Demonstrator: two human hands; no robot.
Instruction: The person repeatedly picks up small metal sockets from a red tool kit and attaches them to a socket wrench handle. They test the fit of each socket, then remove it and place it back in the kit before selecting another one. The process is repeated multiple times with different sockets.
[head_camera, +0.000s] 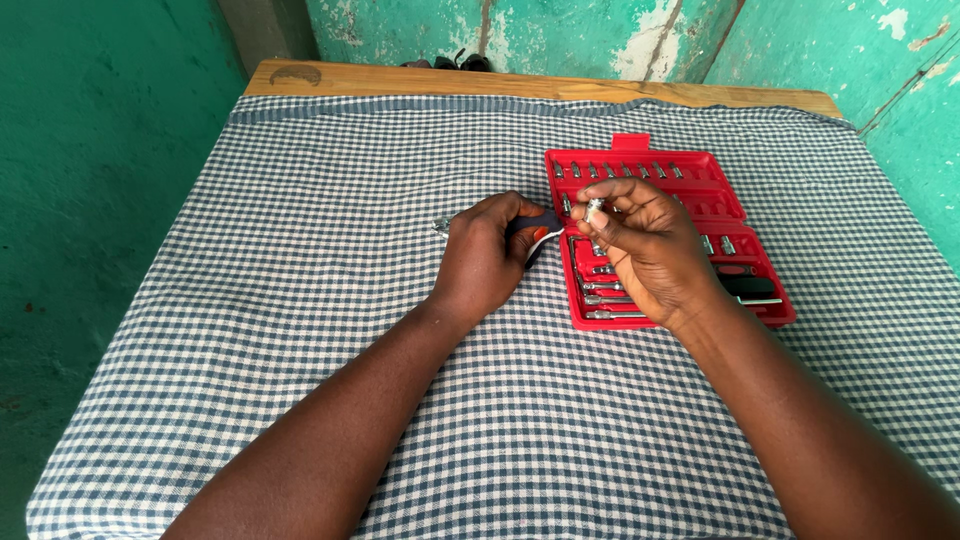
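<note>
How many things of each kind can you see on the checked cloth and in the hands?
Red tool case: 1
Screwdriver handle, in the left hand: 1
Small silver bit, in the right hand fingertips: 1
Checked cloth: 1
Total: 4. The bits in the case are too small to count.

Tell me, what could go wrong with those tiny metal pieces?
The small silver metal bit is only pinched in the right hand's fingertips, so it might slip onto the blue-and-white checked cloth and be hard to spot. The open red plastic tool case lies close under that wrist; a bump could perhaps scatter its pieces.
</note>
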